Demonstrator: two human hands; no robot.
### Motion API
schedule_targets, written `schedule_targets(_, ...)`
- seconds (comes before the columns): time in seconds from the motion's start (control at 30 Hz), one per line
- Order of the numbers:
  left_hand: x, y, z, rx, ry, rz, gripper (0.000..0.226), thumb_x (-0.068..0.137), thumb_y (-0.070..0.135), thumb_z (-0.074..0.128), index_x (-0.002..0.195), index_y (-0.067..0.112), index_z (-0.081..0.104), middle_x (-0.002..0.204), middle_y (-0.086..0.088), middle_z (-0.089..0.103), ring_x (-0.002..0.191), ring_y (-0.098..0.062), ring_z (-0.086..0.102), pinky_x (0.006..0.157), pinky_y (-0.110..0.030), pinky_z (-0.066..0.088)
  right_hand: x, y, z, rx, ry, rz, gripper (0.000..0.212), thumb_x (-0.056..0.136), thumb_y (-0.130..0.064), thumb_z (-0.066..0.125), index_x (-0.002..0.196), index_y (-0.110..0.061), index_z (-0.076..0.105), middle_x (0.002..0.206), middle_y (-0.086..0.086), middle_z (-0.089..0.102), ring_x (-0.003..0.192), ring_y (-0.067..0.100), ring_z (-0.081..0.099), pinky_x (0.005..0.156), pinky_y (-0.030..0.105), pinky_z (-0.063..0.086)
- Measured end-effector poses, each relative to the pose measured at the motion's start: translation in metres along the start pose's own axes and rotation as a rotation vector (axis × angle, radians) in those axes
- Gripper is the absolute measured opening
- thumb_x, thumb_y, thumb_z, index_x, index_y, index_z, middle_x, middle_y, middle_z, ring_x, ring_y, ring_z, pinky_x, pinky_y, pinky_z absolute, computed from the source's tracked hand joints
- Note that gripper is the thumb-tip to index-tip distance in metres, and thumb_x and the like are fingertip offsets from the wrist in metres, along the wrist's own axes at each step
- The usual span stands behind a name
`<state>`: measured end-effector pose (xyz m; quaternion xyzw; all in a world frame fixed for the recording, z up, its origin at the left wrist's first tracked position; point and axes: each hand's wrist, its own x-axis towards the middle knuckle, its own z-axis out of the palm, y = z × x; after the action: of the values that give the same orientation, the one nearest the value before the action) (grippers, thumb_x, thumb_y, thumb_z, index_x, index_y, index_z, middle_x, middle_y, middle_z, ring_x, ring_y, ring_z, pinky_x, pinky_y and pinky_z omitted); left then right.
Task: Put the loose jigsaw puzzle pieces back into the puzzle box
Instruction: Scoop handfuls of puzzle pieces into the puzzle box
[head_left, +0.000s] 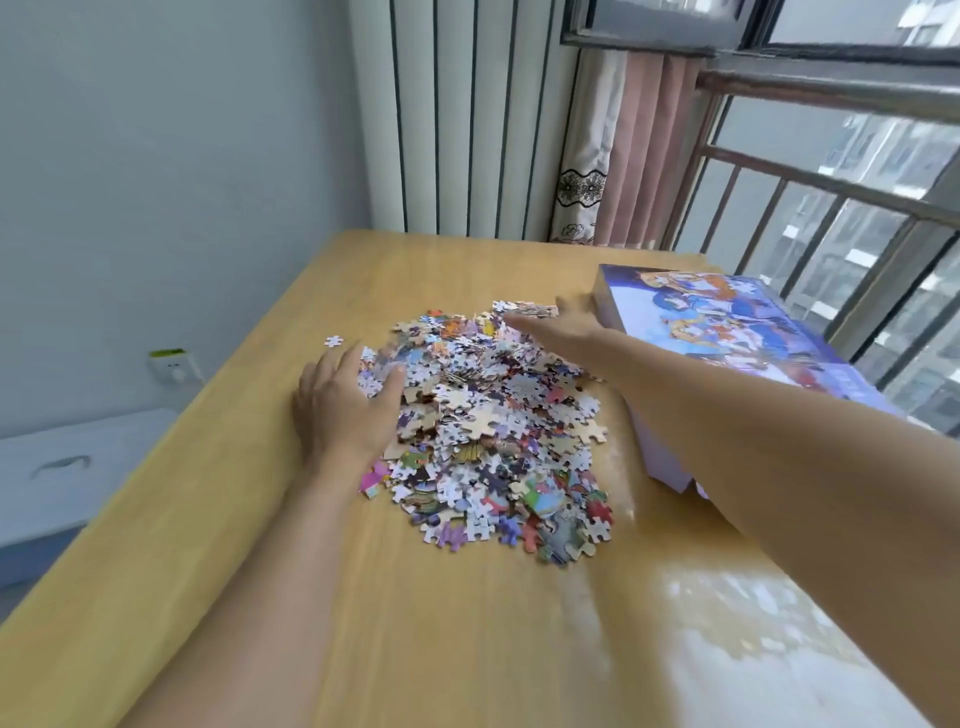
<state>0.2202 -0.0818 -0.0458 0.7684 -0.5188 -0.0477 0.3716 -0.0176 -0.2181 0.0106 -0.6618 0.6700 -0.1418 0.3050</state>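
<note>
Wooden counter (311, 597): puzzle pieces (493, 431) heaped mid-counter, puzzle box (727, 322) closed at right edge. Left hand (345, 410) and right hand (558, 330) flat-fingered, flanking pile, gripping nothing. Right hand nearer box; stray piece (333, 341) beyond left hand.

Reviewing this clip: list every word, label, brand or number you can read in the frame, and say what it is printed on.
None can be read.
Puzzle box: its lid shows cartoon artwork only; any title is blurred.
Puzzle pieces: printed colour fragments, no legible letters.
Wall socket: green-topped, any marking too small to read.
</note>
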Motion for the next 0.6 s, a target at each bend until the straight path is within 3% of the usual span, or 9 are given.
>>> schedule_targets(0.1,0.000,0.000,0.011,0.066,-0.146,0.003,0.071,0.095,0.066,0.042,0.155,0.030,0.032,0.161,-0.003,0.032,0.149,-0.027,0.025,0.122,-0.041,0.016,0.008,-0.009,0.005,-0.052,-0.137,-0.136,0.126,0.058,-0.099,0.053,0.155,-0.021,0.034,0.161,0.009,0.035,0.143,0.032,0.038,0.118,0.049,0.032)
schedule_targets(0.17,0.001,-0.001,0.013,0.130,-0.222,0.035,0.075,0.092,0.075,0.034,0.156,0.036,0.026,0.163,0.004,0.027,0.150,-0.023,0.023,0.123,-0.043,0.015,0.012,-0.015,0.007,-0.091,-0.169,-0.219,0.116,0.062,-0.091,0.062,0.147,-0.015,0.045,0.154,0.015,0.043,0.131,0.033,0.050,0.107,0.044,0.041)
schedule_targets(0.27,0.000,-0.001,0.011,0.111,-0.263,0.079,0.077,0.091,0.077,0.033,0.154,0.034,0.033,0.163,0.007,0.027,0.150,-0.018,0.025,0.122,-0.042,0.020,0.010,-0.025,0.005,-0.154,-0.182,-0.256,0.098,0.062,-0.082,0.072,0.132,-0.015,0.056,0.141,0.011,0.051,0.101,0.023,0.053,0.082,0.032,0.044)
schedule_targets(0.4,-0.003,0.002,0.008,0.013,-0.264,0.106,0.068,0.090,0.071,0.045,0.149,0.035,0.043,0.157,0.011,0.039,0.142,-0.016,0.038,0.112,-0.039,0.033,-0.001,-0.032,-0.003,-0.312,-0.223,-0.226,0.084,0.063,-0.074,0.078,0.127,-0.024,0.058,0.132,0.003,0.051,0.097,0.019,0.052,0.076,0.031,0.042)
schedule_targets(0.5,-0.005,0.003,0.006,-0.046,-0.264,0.103,0.066,0.086,0.071,0.051,0.143,0.038,0.047,0.151,0.013,0.046,0.134,-0.016,0.048,0.105,-0.038,0.040,-0.007,-0.034,-0.006,-0.433,-0.239,-0.199,0.099,0.057,-0.079,0.078,0.137,-0.028,0.051,0.143,0.001,0.048,0.110,0.023,0.053,0.088,0.041,0.051)
schedule_targets(0.6,-0.005,0.002,0.005,-0.120,-0.291,0.106,0.068,0.081,0.073,0.053,0.142,0.043,0.047,0.150,0.014,0.047,0.132,-0.016,0.049,0.100,-0.036,0.040,-0.010,-0.034,-0.004,-0.406,-0.251,-0.191,0.141,0.037,-0.083,0.080,0.156,-0.033,0.026,0.164,-0.001,0.027,0.143,0.031,0.037,0.113,0.052,0.036)
